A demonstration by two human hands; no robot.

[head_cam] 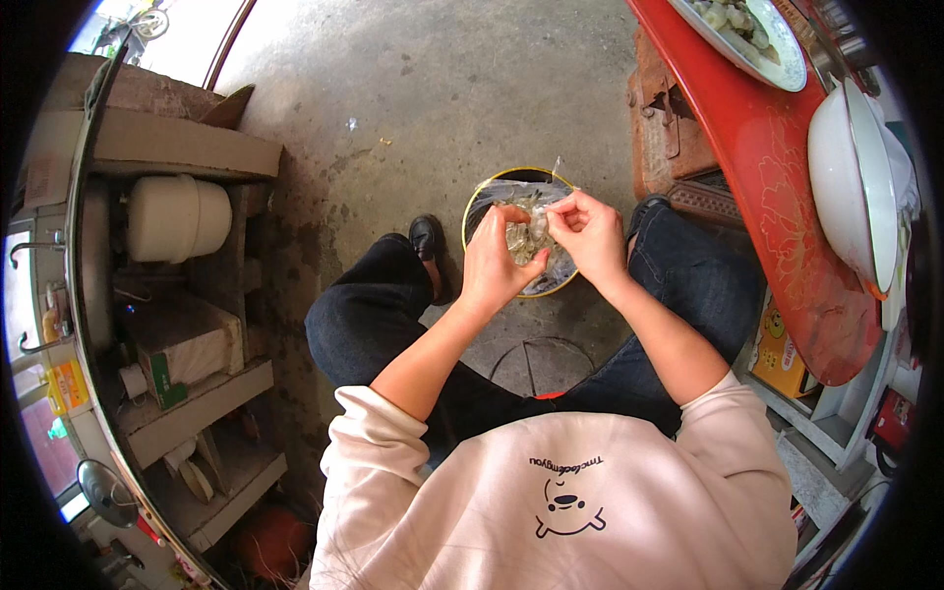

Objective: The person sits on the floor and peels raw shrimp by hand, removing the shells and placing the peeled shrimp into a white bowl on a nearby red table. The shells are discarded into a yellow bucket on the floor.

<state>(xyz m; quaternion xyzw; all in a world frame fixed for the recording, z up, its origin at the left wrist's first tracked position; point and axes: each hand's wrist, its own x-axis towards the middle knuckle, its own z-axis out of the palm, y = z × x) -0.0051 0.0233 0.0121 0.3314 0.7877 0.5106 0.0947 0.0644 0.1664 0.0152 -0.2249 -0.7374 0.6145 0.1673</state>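
Observation:
Below my hands, a round bin with a yellow rim holds a clear plastic liner and a pile of pale, translucent scraps that look like shrimp shells. My left hand is over the bin's left side, its thumb well apart from its curled fingers; whether its fingertips touch anything is unclear. My right hand pinches a small, whitish translucent piece, possibly shrimp, close to the left fingertips. At the upper right, a white plate carries greyish, peeled-looking shrimp.
The plate and a white bowl stand on a red tabletop at right. A rusty metal stove-like object is beyond my right knee. Shelves with a whitish container and a box line the left. Concrete floor lies ahead.

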